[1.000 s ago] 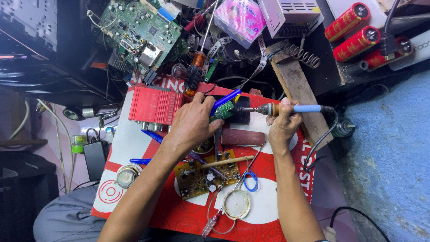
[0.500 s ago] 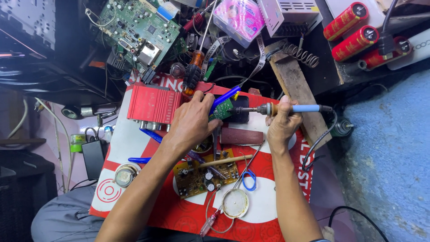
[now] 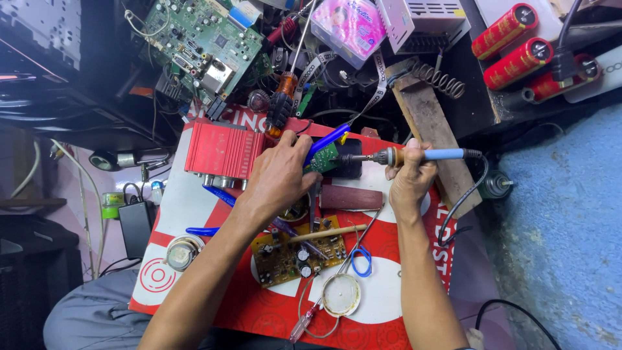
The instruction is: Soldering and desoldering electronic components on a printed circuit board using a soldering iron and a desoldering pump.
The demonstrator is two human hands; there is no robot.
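Note:
My left hand [image 3: 280, 175] grips a small green circuit board [image 3: 325, 157] together with a blue-handled tool [image 3: 327, 140], held above the red and white board [image 3: 194, 214] on my lap. My right hand [image 3: 408, 179] holds a soldering iron [image 3: 414, 155] with a blue handle, its tip pointing left and touching the small green board. A red ribbed amplifier case [image 3: 223, 150] lies just left of my left hand. Below the hands rests a brown circuit board [image 3: 298, 251] with capacitors and a wooden stick across it.
A large green circuit board [image 3: 204, 42] and tangled wires lie at the top. Three red cylindrical capacitors [image 3: 518, 45] sit top right beside a wooden plank [image 3: 434, 129] with a coil spring. A dark red bar [image 3: 353, 198], blue-handled scissors [image 3: 359, 256] and a round tin [image 3: 341, 295] lie nearby.
None of note; both hands hold the same pose, with the iron tip kept at the small green board.

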